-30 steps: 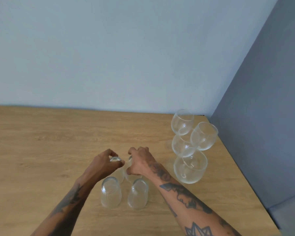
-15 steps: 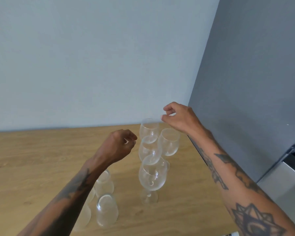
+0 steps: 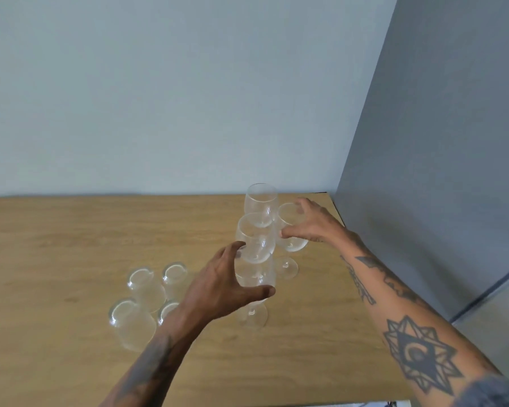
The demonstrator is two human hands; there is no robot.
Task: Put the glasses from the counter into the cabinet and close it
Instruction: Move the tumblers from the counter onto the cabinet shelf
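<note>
Four clear stemmed wine glasses stand clustered at the counter's far right. My right hand (image 3: 312, 224) has thumb and fingers on the bowl of the right wine glass (image 3: 291, 245), whose foot rests on the counter. My left hand (image 3: 218, 289) is spread wide around the bowl of the nearest wine glass (image 3: 254, 277), thumb in front and fingers behind; I cannot tell if it touches. The middle wine glass (image 3: 254, 239) and back wine glass (image 3: 260, 201) stand free. Several upside-down tumblers (image 3: 141, 286) sit to the left, partly behind my left forearm.
The wooden counter (image 3: 56, 245) meets a pale wall at the back. A tall grey panel (image 3: 438, 171) rises along the right edge, close to the wine glasses. A metallic surface (image 3: 497, 312) shows at the lower right. The cabinet is not in view.
Both hands left the tumblers a second ago. Since then the right hand dropped onto the right wine glass, and the left hand opened from a fist and spread around the nearest wine glass.
</note>
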